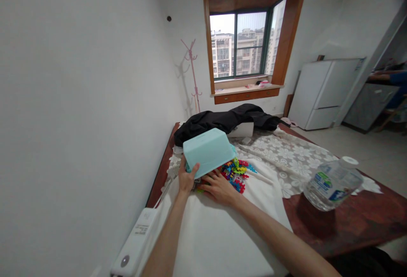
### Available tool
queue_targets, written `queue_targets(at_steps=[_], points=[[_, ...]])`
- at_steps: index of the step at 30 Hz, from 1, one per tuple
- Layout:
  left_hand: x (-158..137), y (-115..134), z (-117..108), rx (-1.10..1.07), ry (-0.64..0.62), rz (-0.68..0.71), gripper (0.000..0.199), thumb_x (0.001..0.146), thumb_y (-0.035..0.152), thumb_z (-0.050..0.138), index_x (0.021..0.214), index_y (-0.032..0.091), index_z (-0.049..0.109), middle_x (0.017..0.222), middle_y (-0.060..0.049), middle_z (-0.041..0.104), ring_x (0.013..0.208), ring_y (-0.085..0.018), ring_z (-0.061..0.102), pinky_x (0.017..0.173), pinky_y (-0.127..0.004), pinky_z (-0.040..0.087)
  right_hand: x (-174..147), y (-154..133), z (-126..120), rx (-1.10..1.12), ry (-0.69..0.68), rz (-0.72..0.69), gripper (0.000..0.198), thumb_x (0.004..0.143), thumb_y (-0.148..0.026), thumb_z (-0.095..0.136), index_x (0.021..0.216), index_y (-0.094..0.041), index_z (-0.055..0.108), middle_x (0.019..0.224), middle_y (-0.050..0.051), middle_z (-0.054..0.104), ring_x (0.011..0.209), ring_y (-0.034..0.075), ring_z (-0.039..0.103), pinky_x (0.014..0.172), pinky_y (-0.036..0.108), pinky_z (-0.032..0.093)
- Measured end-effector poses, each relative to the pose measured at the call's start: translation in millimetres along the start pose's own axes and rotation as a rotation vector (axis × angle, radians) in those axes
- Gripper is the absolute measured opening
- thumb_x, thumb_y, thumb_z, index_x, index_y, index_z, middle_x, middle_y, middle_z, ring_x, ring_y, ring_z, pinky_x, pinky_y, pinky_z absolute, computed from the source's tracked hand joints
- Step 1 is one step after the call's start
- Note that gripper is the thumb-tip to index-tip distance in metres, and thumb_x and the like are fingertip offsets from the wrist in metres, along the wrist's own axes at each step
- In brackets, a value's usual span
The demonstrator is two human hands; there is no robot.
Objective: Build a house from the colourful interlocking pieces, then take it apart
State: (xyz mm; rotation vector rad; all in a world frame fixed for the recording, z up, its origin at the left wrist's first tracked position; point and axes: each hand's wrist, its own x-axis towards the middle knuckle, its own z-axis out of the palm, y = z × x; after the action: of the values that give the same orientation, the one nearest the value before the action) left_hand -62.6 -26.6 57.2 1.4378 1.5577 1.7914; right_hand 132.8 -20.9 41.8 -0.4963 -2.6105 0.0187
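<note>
A light teal plastic basket (210, 151) is tipped on its side over the white cloth, its bottom facing up and away from me. My left hand (187, 178) grips its near left end, with the thumb on the outer wall. Colourful plastic toy pieces (237, 170), red, yellow, green and blue, lie in a heap at the basket's lower edge. On the near side of this heap rests my right hand (219, 187), palm down with fingers spread. Its fingertips reach among the pieces by the basket's rim; what lies under the basket is hidden.
A large clear water bottle (332, 184) stands on the reddish table (365, 222) at right. Black fabric (229, 118) and a white box (243, 130) lie at the far end. A white device (136, 241) sits at left by the wall. Part of another person (394, 80) shows far right.
</note>
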Motion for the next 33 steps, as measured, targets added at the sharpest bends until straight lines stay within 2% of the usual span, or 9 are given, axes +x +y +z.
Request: queue_targets(at_steps=[7, 13, 16, 18, 21, 25, 27, 30, 33], points=[[-3, -4, -4, -0.039, 0.073, 0.098, 0.072, 0.079, 0.058, 0.076, 0.138, 0.02, 0.054, 0.128, -0.012, 0.067, 0.112, -0.029, 0.065, 0.097, -0.042, 0.053, -3, 15, 3, -0.037, 0.07, 0.168, 0.045, 0.1, -0.039, 0.065, 0.144, -0.036, 0.06, 0.148, 0.009, 0.059, 0.142, 0.034, 0.042, 0.124, 0.061, 0.02], [-6, -4, -2, -0.048, 0.119, 0.128, 0.073, 0.077, 0.063, 0.075, 0.132, 0.02, 0.056, 0.121, -0.012, 0.068, 0.108, -0.029, 0.066, 0.093, -0.041, 0.053, -5, 12, -2, 0.036, 0.029, 0.034, 0.063, 0.092, -0.057, 0.071, 0.148, -0.032, 0.056, 0.155, 0.009, 0.054, 0.143, 0.037, 0.044, 0.125, 0.061, 0.018], [-6, -8, -3, -0.063, 0.151, 0.116, 0.076, 0.075, 0.066, 0.075, 0.133, 0.02, 0.055, 0.125, -0.013, 0.066, 0.113, -0.03, 0.064, 0.098, -0.044, 0.051, -4, 10, -2, 0.045, 0.008, -0.007, 0.057, 0.093, -0.051, 0.073, 0.145, -0.033, 0.059, 0.153, 0.007, 0.057, 0.144, 0.034, 0.044, 0.126, 0.06, 0.017], [-6, -11, -3, -0.081, 0.176, 0.109, 0.08, 0.075, 0.069, 0.074, 0.134, 0.021, 0.054, 0.127, -0.013, 0.065, 0.115, -0.031, 0.063, 0.1, -0.045, 0.051, -3, 10, -1, 0.024, 0.017, 0.046, 0.046, 0.099, -0.04, 0.067, 0.144, -0.034, 0.06, 0.151, 0.006, 0.06, 0.147, 0.03, 0.042, 0.127, 0.06, 0.016], [-6, -14, -3, -0.111, 0.205, 0.09, 0.084, 0.073, 0.074, 0.071, 0.135, 0.02, 0.054, 0.123, -0.014, 0.066, 0.111, -0.031, 0.064, 0.098, -0.047, 0.052, -1, 11, -2, 0.014, 0.02, 0.1, 0.047, 0.102, -0.037, 0.062, 0.148, -0.034, 0.055, 0.155, 0.007, 0.055, 0.153, 0.029, 0.035, 0.128, 0.06, 0.014], [-6, -14, -6, -0.083, 0.247, 0.072, 0.084, 0.072, 0.079, 0.069, 0.131, 0.019, 0.056, 0.118, -0.014, 0.068, 0.112, -0.033, 0.064, 0.098, -0.049, 0.052, -5, 9, -13, 0.1, -0.002, -0.031, 0.049, 0.1, -0.041, 0.062, 0.147, -0.028, 0.056, 0.156, 0.011, 0.054, 0.152, 0.03, 0.037, 0.127, 0.058, 0.022], [-6, -14, -8, -0.073, 0.255, 0.072, 0.083, 0.073, 0.079, 0.068, 0.131, 0.02, 0.056, 0.118, -0.014, 0.068, 0.111, -0.033, 0.064, 0.099, -0.05, 0.051, -16, 4, -18, 0.194, 0.024, -0.065, 0.038, 0.101, -0.037, 0.059, 0.136, -0.025, 0.066, 0.146, 0.013, 0.063, 0.142, 0.029, 0.05, 0.121, 0.053, 0.036], [-4, -16, -9, -0.092, 0.278, 0.059, 0.086, 0.072, 0.079, 0.068, 0.134, 0.02, 0.055, 0.122, -0.016, 0.067, 0.114, -0.034, 0.063, 0.103, -0.053, 0.048, -45, -5, -22, 0.505, 0.048, 0.087, 0.032, 0.105, -0.042, 0.051, 0.114, -0.022, 0.075, 0.11, 0.012, 0.076, 0.103, 0.024, 0.072, 0.093, 0.039, 0.057], [-3, -17, -5, -0.145, 0.302, 0.037, 0.091, 0.07, 0.08, 0.069, 0.136, 0.02, 0.054, 0.127, -0.017, 0.066, 0.12, -0.035, 0.061, 0.107, -0.053, 0.046, -81, -6, -24, 1.022, -0.147, 0.323, 0.049, 0.102, -0.06, 0.051, 0.114, -0.019, 0.075, 0.095, 0.01, 0.078, 0.076, 0.021, 0.074, 0.067, 0.032, 0.059]])
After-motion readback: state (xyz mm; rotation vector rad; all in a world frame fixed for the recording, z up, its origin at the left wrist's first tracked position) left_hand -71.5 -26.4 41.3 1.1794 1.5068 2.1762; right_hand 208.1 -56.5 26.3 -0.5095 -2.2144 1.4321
